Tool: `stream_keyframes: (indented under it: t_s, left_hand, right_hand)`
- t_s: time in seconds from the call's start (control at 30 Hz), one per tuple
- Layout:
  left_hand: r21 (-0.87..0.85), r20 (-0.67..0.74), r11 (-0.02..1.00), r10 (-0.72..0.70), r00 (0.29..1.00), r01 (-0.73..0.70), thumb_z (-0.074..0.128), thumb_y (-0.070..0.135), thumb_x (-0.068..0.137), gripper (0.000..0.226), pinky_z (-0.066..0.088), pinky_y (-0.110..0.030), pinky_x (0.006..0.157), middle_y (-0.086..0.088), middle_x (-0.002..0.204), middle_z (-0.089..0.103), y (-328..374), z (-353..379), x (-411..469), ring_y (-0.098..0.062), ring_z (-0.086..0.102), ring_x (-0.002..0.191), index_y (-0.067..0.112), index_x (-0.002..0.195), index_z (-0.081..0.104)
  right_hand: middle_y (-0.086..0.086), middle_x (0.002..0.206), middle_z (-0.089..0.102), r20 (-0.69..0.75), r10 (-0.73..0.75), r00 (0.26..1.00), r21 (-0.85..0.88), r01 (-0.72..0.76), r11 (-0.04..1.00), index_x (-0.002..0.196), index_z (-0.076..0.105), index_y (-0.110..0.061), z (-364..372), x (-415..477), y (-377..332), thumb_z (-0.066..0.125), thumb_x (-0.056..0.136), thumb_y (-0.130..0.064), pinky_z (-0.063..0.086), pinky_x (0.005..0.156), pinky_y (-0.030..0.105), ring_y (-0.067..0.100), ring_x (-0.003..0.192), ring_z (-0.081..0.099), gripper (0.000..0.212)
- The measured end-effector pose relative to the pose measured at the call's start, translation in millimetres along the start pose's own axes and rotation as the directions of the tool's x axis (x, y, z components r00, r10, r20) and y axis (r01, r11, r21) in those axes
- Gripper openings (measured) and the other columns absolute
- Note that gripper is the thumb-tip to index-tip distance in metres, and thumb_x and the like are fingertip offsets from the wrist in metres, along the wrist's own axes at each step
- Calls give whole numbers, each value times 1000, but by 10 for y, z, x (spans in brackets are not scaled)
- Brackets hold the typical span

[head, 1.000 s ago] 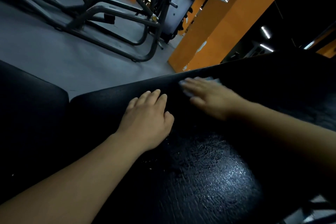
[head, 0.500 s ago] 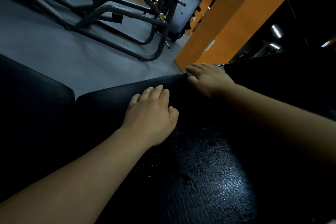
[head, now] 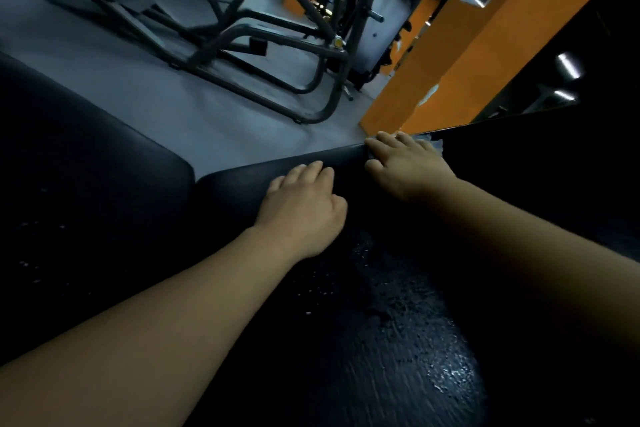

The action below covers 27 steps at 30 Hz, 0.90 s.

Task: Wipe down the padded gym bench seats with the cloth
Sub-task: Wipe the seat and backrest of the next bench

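A black padded bench seat fills the lower middle and right, its surface wet and glistening. My left hand rests flat on the pad near its far edge, fingers straight. My right hand lies flat farther along that edge, pressing down a pale cloth. Only a small corner of the cloth shows past the fingers. A second black pad sits to the left, split from the first by a narrow gap.
Grey floor lies beyond the pads. A dark tubular machine frame stands on it. An orange pillar with a posted notice rises just past the bench edge, and more gym machines stand behind it.
My right hand slid the cloth from the middle of the pad out to its far edge and stays there. My left hand has kept its place.
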<state>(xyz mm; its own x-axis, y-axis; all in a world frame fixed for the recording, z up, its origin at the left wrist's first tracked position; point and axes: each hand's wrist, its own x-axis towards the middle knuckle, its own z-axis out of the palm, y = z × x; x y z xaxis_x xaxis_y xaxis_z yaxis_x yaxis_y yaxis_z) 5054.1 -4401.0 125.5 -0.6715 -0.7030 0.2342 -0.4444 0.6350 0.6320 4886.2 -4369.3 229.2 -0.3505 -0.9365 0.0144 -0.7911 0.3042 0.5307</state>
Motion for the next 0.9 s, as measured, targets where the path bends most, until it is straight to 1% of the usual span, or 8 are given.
stream_keyframes:
  t_s: [0.1, 0.2, 0.4, 0.5, 0.6, 0.7, 0.8, 0.9]
  left_hand:
    - [18, 8, 1000, 7, 1000, -7, 28, 36, 102, 57, 15, -44, 122, -3, 166, 15, -73, -8, 46, -20, 12, 152, 18, 156, 24]
    - [50, 39, 999, 13, 999, -15, 29, 38, 102, 58, 16, -44, 122, -3, 166, 16, -89, -5, -28, -21, 14, 152, 19, 156, 24]
    - [101, 102, 995, -20, 995, 10, 31, 41, 102, 54, 27, -47, 118, -8, 163, 22, 6, -88, -561, -27, 23, 148, 15, 149, 33]
    - [85, 125, 996, 1, 992, -12, 34, 40, 103, 57, 24, -44, 120, -6, 165, 18, 9, -125, -948, -24, 18, 150, 16, 154, 27]
    - [24, 119, 999, -35, 992, 32, 36, 39, 103, 58, 20, -40, 122, -2, 165, 18, -81, -158, -1277, -19, 15, 151, 18, 155, 25]
    - [3, 141, 998, -70, 987, 70, 34, 39, 103, 59, 17, -39, 123, 2, 166, 12, -108, -179, -1518, -15, 10, 152, 20, 157, 19]
    - [31, 128, 997, -71, 989, 67, 33, 40, 103, 58, 18, -40, 123, 2, 166, 11, -115, -185, -1515, -16, 9, 152, 21, 157, 19]
    - [18, 130, 997, -80, 988, 78, 32, 39, 104, 56, 19, -41, 122, 0, 166, 11, -109, -181, -1451, -17, 9, 152, 19, 155, 22]
  right_hand:
    - [-2, 168, 8, 49, -192, 980, 65, 189, 980, 160, 13, -28, -63, -376, -311, 22, 105, -47, 8, 121, 41, 21, 154, 5, 58]
    - [-10, 167, 2, 71, -405, 912, 116, 396, 911, 160, 7, -33, -69, -1000, -264, 16, 95, -58, 1, 123, 33, 13, 154, 0, 70]
    - [1, 168, 10, 55, -97, 994, 46, 94, 994, 160, 12, -23, -94, -637, -268, 26, 102, -53, 12, 123, 43, 23, 154, 9, 67]
    - [3, 166, 19, 35, -312, 949, 103, 307, 946, 157, 18, -19, -81, -1075, -680, 30, 100, -50, 14, 120, 41, 23, 151, 16, 66]
    - [-9, 167, 2, 92, -470, 878, 137, 457, 879, 161, 5, -29, -97, -1560, -596, 18, 96, -57, 1, 123, 34, 13, 154, 0, 72]
    - [-9, 168, 3, 112, -337, 935, 98, 327, 940, 159, 3, -34, -68, -1375, -290, 10, 89, -63, 5, 124, 35, 12, 154, 2, 76]
    - [-1, 168, 3, 73, -158, 985, 34, 156, 987, 161, 5, -27, -93, -1147, -509, 19, 101, -55, 9, 122, 39, 19, 154, 3, 68]
    - [1, 168, 2, 97, -298, 950, 63, 293, 954, 161, 5, -22, -111, -1610, -978, 17, 98, -54, 5, 123, 40, 22, 154, 2, 71]
